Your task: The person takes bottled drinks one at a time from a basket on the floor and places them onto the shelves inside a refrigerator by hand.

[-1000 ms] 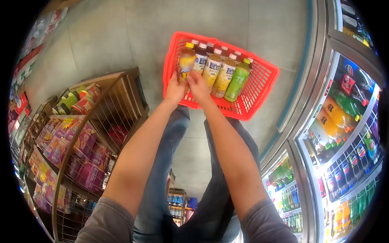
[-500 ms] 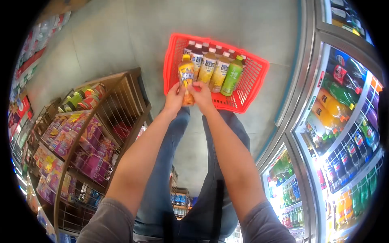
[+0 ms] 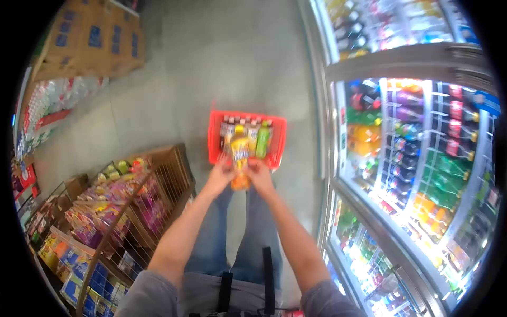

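A drink bottle with a yellow cap, a yellow label and orange contents is held upright between both hands. My left hand grips its left side, fingers closed. On the other side, my right hand is closed on the lower part of the same bottle. Beyond it on the floor stands a red plastic basket. Inside are several bottles, among them a green bottle at the right. The held bottle covers part of the basket, and motion blur hides the label text.
At the right stands a glass-door drinks cooler with bottles on its shelves. On the left is a wire rack of packaged snacks. Cardboard boxes and wrapped bottles stand farther off on the left.
The view has pulled up and back, so the basket looks smaller and lower in the picture. Both hands still hold the yellow-capped bottle. More of the cooler and the cardboard boxes now shows.
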